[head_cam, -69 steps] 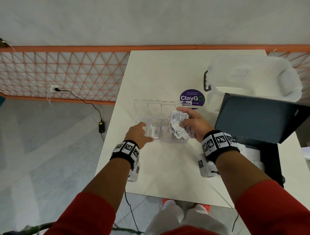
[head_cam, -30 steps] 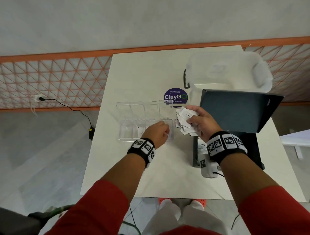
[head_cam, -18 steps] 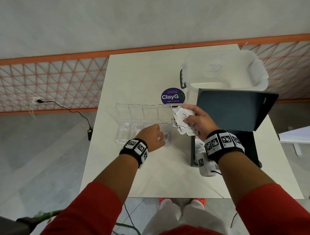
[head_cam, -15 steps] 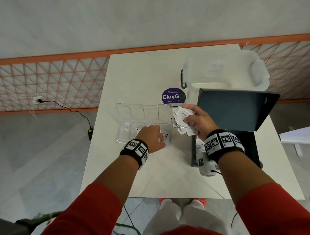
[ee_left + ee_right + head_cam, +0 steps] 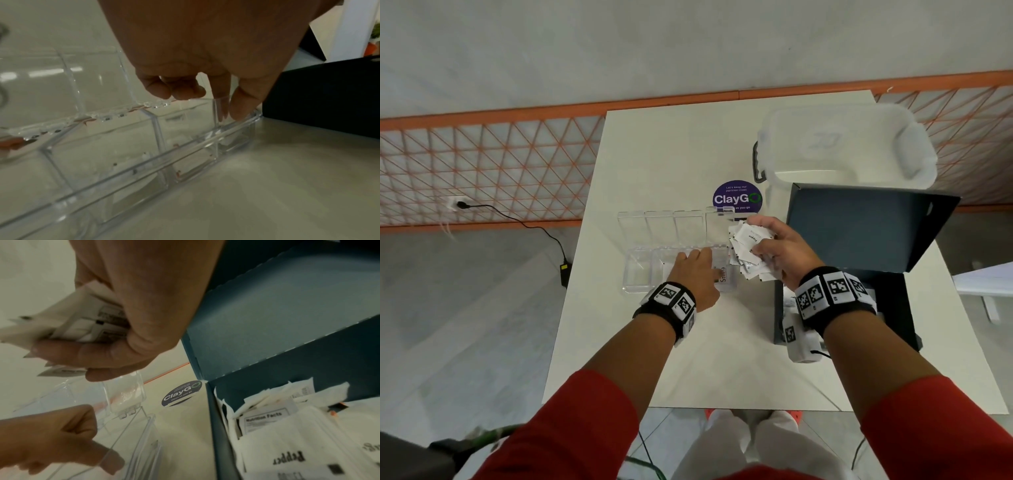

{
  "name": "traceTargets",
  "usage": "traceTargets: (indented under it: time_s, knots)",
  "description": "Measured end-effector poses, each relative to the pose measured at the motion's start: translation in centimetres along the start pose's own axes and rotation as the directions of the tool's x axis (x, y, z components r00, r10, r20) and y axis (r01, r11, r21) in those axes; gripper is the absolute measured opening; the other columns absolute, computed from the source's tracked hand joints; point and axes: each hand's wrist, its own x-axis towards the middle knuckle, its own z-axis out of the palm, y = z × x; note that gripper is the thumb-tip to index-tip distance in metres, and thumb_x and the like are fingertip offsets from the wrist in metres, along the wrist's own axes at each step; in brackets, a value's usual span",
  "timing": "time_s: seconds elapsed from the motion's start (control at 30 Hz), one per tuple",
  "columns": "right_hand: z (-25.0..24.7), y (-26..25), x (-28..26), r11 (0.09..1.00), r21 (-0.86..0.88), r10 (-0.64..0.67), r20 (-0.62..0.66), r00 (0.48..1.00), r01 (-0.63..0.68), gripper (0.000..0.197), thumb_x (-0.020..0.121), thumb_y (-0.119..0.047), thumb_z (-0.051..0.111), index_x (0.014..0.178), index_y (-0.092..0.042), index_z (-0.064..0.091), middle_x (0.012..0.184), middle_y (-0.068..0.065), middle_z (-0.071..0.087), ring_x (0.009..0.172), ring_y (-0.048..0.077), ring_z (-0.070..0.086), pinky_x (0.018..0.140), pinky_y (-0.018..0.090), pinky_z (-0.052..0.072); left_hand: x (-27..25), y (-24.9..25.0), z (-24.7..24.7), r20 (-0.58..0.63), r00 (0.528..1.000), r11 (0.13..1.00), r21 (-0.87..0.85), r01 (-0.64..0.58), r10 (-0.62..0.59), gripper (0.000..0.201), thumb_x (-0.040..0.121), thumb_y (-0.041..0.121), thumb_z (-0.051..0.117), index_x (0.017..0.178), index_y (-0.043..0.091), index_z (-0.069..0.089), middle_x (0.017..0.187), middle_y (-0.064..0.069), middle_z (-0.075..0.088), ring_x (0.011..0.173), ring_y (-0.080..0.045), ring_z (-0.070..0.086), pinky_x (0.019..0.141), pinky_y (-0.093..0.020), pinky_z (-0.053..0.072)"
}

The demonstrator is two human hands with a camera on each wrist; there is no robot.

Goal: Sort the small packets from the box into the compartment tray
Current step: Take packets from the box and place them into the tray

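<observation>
The clear compartment tray (image 5: 640,274) lies mid-table with its lid flaps folded back. My left hand (image 5: 710,263) hovers over its right-end compartment. In the left wrist view the thumb (image 5: 242,110) touches the front rim (image 5: 144,168) and the forefinger dips inside; nothing shows between them. A white Stevia packet (image 5: 724,274) lies in that compartment beside the thumb. My right hand (image 5: 760,246) grips a bunch of white packets (image 5: 744,243) just right of the tray. The dark box (image 5: 859,233) stands open further right, with more packets (image 5: 287,434) inside.
A lidded translucent tub (image 5: 842,144) stands behind the box. A round purple ClayGo sticker (image 5: 737,199) sits behind the tray. The white table (image 5: 654,359) ends close on the left and near sides. An orange lattice fence and a floor cable lie to the left.
My left hand has gone from the tray's left front to its right-end compartment and has stayed there for the last second. The right hand keeps its bunch beside the tray.
</observation>
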Motion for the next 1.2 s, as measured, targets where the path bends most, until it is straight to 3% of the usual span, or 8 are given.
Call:
traceTargets:
  time_s: [0.13,0.27,0.33,0.43,0.7,0.87,1.0,1.2]
  knots:
    - [0.1,0.2,0.2,1.000,-0.028,0.003,0.003,1.000,-0.003,0.050,0.082,0.022,0.051,0.107,-0.018,0.068,0.108,0.014,0.063,0.086,0.031,0.067,0.063,0.034,0.060,-0.8,-1.0,-0.9,-0.210,0.961,0.822,-0.569,0.030,-0.180,0.027,0.082,0.006,0.054,0.104,0.021,0.059,0.102,0.006,0.050,0.091,-0.017,0.053,0.079,-0.024,0.040]
    - [0.8,0.4,0.1,0.998,-0.060,0.032,0.013,0.999,-0.031,0.048,0.082,0.022,0.051,0.106,-0.016,0.066,0.099,0.018,0.063,0.079,0.031,0.065,0.059,0.033,0.057,-1.6,-1.6,-3.4,-0.379,0.784,0.451,-0.881,-0.142,-0.492,0.021,0.083,0.000,0.052,0.084,0.020,0.059,0.079,0.012,0.055,0.062,0.001,0.048,0.062,-0.013,0.040]
    - [1.6,0.4,-0.1,0.992,-0.116,0.043,0.021,0.999,-0.040,0.045,0.083,0.020,0.051,0.108,-0.016,0.064,0.080,0.011,0.065,0.062,0.022,0.062,0.049,0.026,0.048,-1.8,-1.5,-5.0,-0.294,0.849,0.360,-0.923,-0.134,-0.439,0.006,0.084,0.023,0.065,0.087,0.027,0.062,0.081,0.012,0.060,0.067,0.000,0.055,0.066,-0.016,0.046]
    - [2.6,0.4,-0.4,0.977,-0.209,0.051,0.060,0.997,-0.038,0.043,0.087,0.016,0.052,0.111,-0.017,0.061,0.052,-0.003,0.057,0.034,0.004,0.045,0.031,0.016,0.031,-1.6,-1.2,-5.5,-0.136,0.923,0.370,-0.929,0.007,-0.359,0.028,0.072,0.047,0.076,0.092,0.032,0.062,0.085,0.010,0.064,0.072,-0.005,0.063,0.065,-0.019,0.048]
    - [4.3,0.5,0.0,0.957,-0.281,0.099,0.086,0.991,-0.071,0.047,0.082,0.015,0.064,0.107,-0.026,0.064,0.055,-0.005,0.060,0.034,0.006,0.045,0.032,0.015,0.032,-2.7,-3.6,-5.2,-0.028,0.878,0.159,-0.986,0.055,-0.479,0.021,0.083,0.005,0.067,0.090,0.022,0.058,0.089,-0.009,0.070,0.064,-0.016,0.069,0.060,-0.026,0.056]
    - [4.9,1.0,0.6,0.983,-0.168,0.085,0.085,0.993,-0.070,0.050,0.080,0.023,0.059,0.105,-0.020,0.065,0.069,0.001,0.067,0.050,0.011,0.063,0.042,0.021,0.048,-4.0,-7.4,-4.6,-0.052,0.817,0.130,-0.991,0.028,-0.574,0.020,0.088,0.000,0.059,0.087,0.020,0.062,0.079,-0.004,0.068,0.063,-0.012,0.065,0.064,-0.025,0.054]
    - [5.3,1.2,0.9,0.990,-0.124,0.082,0.104,0.991,-0.069,0.051,0.079,0.026,0.056,0.106,-0.017,0.064,0.082,0.008,0.066,0.060,0.017,0.068,0.049,0.025,0.053,-4.8,-10.2,-3.4,-0.128,0.787,0.355,-0.927,0.122,-0.604,0.017,0.087,0.001,0.061,0.088,0.017,0.066,0.085,0.001,0.068,0.064,-0.007,0.066,0.061,-0.014,0.050]
    - [6.0,1.8,1.1,0.993,-0.100,0.078,0.109,0.991,-0.067,0.051,0.080,0.028,0.053,0.108,-0.013,0.061,0.085,0.011,0.062,0.055,0.013,0.066,0.047,0.022,0.051,-4.2,-10.2,-2.0,-0.053,0.886,0.616,-0.738,0.276,-0.461,0.010,0.085,0.007,0.064,0.088,0.016,0.069,0.091,-0.001,0.067,0.082,-0.015,0.062,0.074,-0.021,0.048]
